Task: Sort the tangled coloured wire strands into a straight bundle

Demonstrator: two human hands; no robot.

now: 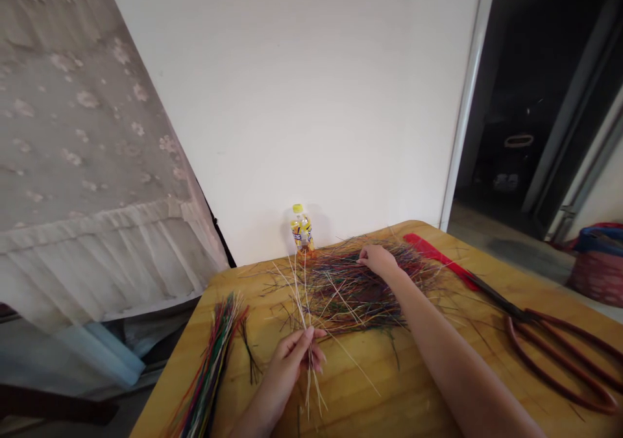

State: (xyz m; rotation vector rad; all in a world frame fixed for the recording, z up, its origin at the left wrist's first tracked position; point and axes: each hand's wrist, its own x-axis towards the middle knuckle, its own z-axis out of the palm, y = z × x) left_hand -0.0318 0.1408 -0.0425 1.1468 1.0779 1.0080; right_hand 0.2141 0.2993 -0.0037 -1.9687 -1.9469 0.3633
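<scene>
My left hand (294, 357) is closed in a pinch on a few pale thin straws (302, 298) that stick up and fan out above the fingers. My right hand (377, 259) reaches across to the far side of a loose heap of thin coloured straws (350, 289) in the middle of the wooden table (389, 392). Its fingers are curled down into the heap, pinching at strands I cannot single out.
A sorted bundle of coloured straws (211, 366) lies at the table's left edge. A small yellow-capped bottle (302, 228) stands at the back against the white wall. A red comb (435, 256) and large red-handled scissors (549, 340) lie on the right. A dark doorway opens at right.
</scene>
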